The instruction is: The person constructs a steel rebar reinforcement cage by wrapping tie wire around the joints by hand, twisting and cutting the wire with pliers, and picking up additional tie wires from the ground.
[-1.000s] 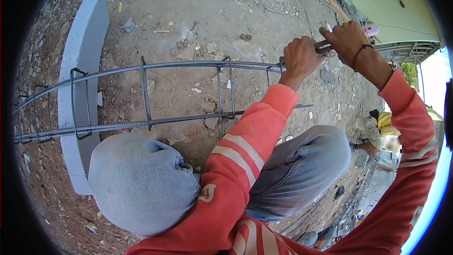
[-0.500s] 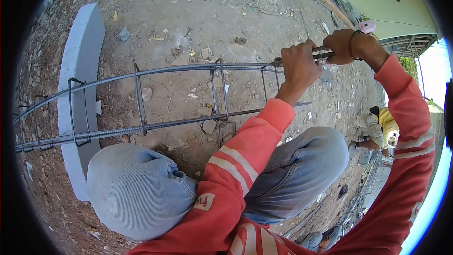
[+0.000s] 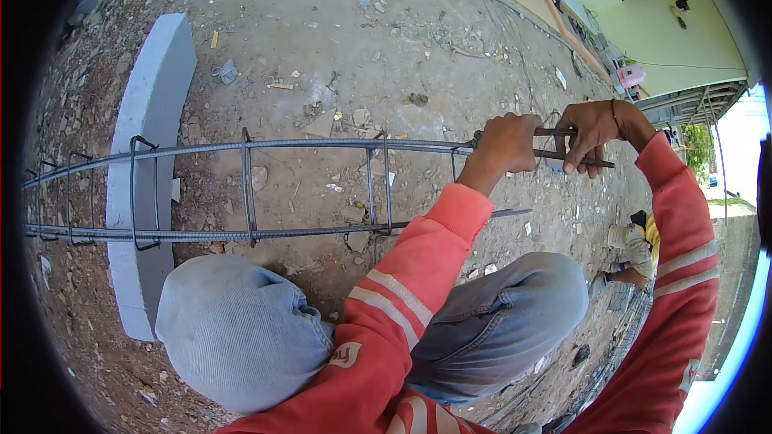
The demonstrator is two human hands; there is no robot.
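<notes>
My left hand (image 3: 508, 147) is closed round a dark metal tool with two long handles, beside the end of the upper bars of a rebar cage (image 3: 322, 143). The tool's handles (image 3: 549, 154) stick out to the right of that fist, slightly apart. My right hand (image 3: 591, 133) has its fingers bent round their far part, one handle tip showing beyond them. Square wire stirrups (image 3: 248, 185) link the cage's upper and lower bars. Part of the tool is hidden by my left hand.
A pale block (image 3: 145, 161) lies under the cage at left. My denim-covered knees (image 3: 241, 329) are below the bars. Another person (image 3: 635, 249) is at the right. Rubble litters the dirt ground (image 3: 362, 48), and a pale green building (image 3: 683, 32) stands at upper right.
Both hands have moved lower in view. My right hand's fingers have loosened and shifted on the handles, which show more of their length. The view has tilted slightly.
</notes>
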